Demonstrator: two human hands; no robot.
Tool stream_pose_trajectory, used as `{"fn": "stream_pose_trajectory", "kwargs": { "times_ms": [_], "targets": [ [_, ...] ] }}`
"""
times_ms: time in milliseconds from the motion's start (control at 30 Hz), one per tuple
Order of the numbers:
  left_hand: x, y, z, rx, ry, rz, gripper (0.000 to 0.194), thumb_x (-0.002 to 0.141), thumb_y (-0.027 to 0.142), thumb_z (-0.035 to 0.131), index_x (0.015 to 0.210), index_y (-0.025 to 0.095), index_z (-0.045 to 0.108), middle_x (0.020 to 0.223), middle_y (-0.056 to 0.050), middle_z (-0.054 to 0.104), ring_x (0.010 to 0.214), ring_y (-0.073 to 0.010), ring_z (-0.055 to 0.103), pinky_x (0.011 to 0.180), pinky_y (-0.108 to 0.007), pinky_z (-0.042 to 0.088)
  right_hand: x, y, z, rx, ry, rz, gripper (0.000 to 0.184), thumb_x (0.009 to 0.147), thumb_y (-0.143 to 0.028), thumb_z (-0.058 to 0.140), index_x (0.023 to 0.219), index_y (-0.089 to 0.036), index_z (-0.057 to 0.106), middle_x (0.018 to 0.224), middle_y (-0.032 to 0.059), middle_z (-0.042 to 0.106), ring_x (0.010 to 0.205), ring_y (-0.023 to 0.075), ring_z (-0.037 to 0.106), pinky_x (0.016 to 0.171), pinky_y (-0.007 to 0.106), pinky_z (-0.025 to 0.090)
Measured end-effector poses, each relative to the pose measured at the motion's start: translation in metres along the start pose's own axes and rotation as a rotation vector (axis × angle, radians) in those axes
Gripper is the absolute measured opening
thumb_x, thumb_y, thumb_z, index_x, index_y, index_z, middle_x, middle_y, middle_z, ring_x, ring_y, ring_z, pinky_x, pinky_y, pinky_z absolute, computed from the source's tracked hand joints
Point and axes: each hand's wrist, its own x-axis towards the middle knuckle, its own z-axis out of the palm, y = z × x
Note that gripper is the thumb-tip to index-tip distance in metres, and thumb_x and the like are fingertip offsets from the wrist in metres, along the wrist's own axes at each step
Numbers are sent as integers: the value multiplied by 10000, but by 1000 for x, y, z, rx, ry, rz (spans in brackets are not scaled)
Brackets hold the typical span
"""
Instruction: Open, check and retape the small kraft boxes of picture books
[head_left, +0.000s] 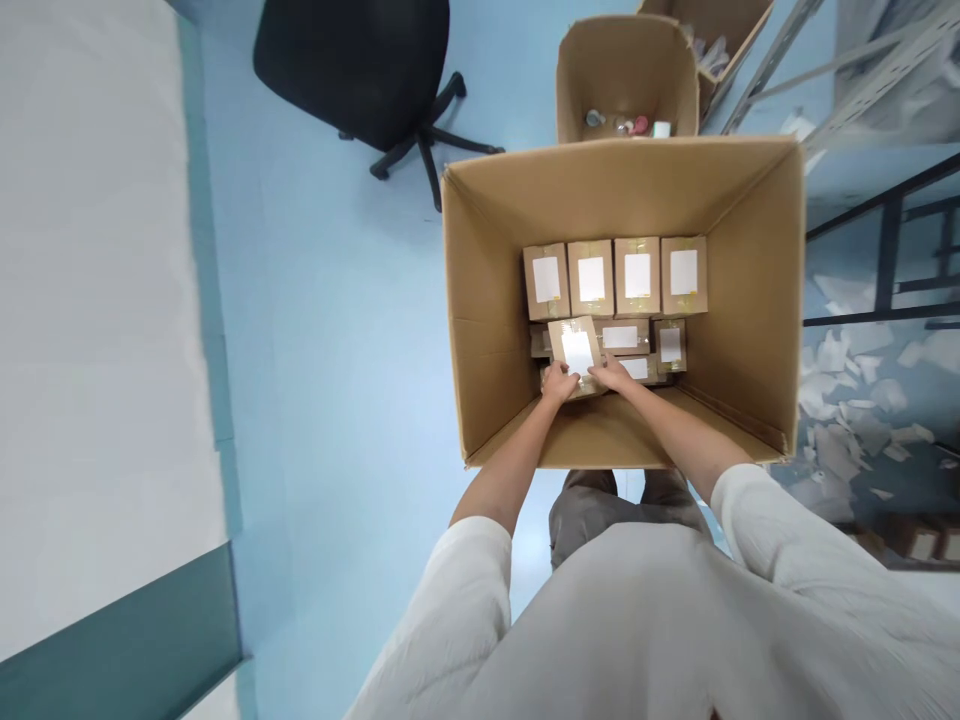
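Note:
Inside a large open cardboard carton, both hands grip a small cardboard box with a white label on top. My left hand closes on its left near side. On the right near side, my right hand has its fingers pressed against the same box. The box sits slightly turned, over other small boxes. Beyond it stands a row of several labelled boxes, one of them a taped box. Lower boxes lie to the right, among them a labelled box. The undersides of the held box are hidden.
Behind the carton is a second open carton with small items inside. A black swivel chair stands at the back left. White sheeting covers a surface on the left. At right are a metal rack and scattered white scraps.

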Motion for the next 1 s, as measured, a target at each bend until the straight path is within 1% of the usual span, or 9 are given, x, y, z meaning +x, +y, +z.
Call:
{"fn": "stream_pose_trajectory", "kwargs": {
  "times_ms": [67, 133, 267, 400, 533, 633, 767, 900, 1000],
  "targets": [
    [-21, 21, 5, -20, 43, 14, 368, 796, 331, 823, 1100, 269, 626, 1378, -131, 672, 1308, -356, 647, 1140, -516, 469, -15, -8, -23, -1, 52, 56, 546, 832, -347, 768, 1369, -278, 697, 1106, 75, 838, 1067, 319, 788, 1013, 414, 595],
    [-44, 43, 9, -63, 120, 45, 415, 818, 368, 821, 1164, 282, 608, 1413, -144, 657, 1379, -384, 600, 1164, -542, 443, -31, -17, -46, 14, 131, 68, 567, 837, -350, 745, 1396, -288, 673, 1163, 71, 829, 1112, 313, 775, 1030, 406, 594],
    [-88, 86, 14, -125, 200, 112, 435, 881, 406, 767, 1257, 295, 579, 1468, -137, 618, 1410, -366, 586, 1172, -497, 445, -64, -37, -91, 11, 250, 10, 573, 862, -365, 701, 1427, -292, 643, 1292, 69, 790, 1200, 307, 737, 1092, 422, 576],
    [-127, 126, 12, -167, 235, 263, 443, 920, 376, 724, 1323, 283, 564, 1455, -126, 621, 1395, -317, 595, 1180, -443, 452, -94, -57, -136, -15, 322, -97, 529, 875, -355, 667, 1401, -293, 652, 1352, 58, 762, 1253, 293, 701, 1136, 430, 551],
    [-161, 162, 7, -184, 279, 443, 518, 915, 334, 728, 1399, 263, 559, 1484, -136, 618, 1463, -325, 540, 1240, -442, 407, -125, -73, -178, -29, 412, -177, 474, 894, -346, 647, 1358, -256, 676, 1370, 93, 749, 1292, 305, 669, 1176, 454, 512],
    [-183, 187, 3, -187, 268, 590, 524, 924, 319, 717, 1422, 258, 567, 1514, -134, 605, 1479, -335, 523, 1270, -463, 383, -151, -81, -203, 0, 522, -208, 466, 904, -346, 640, 1352, -228, 687, 1386, 122, 735, 1308, 323, 650, 1201, 490, 485],
    [-211, 217, 3, -175, 206, 785, 507, 917, 242, 687, 1413, 258, 582, 1510, -123, 606, 1468, -314, 534, 1280, -456, 390, -186, -81, -229, 42, 702, -234, 437, 910, -317, 610, 1323, -220, 715, 1362, 129, 737, 1305, 318, 650, 1220, 495, 462],
    [-241, 244, 13, -126, 138, 949, 542, 879, 172, 693, 1405, 258, 597, 1508, -113, 610, 1470, -312, 534, 1286, -453, 391, -226, -68, -250, 99, 851, -244, 419, 915, -272, 579, 1300, -211, 735, 1342, 131, 742, 1314, 317, 650, 1235, 486, 438],
    [-263, 266, 27, -98, 80, 1035, 524, 872, 164, 700, 1382, 250, 615, 1473, -114, 634, 1435, -315, 559, 1262, -447, 417, -258, -53, -266, 159, 952, -217, 415, 914, -277, 576, 1290, -217, 741, 1344, 135, 739, 1297, 332, 647, 1225, 507, 438]
  ]
}}
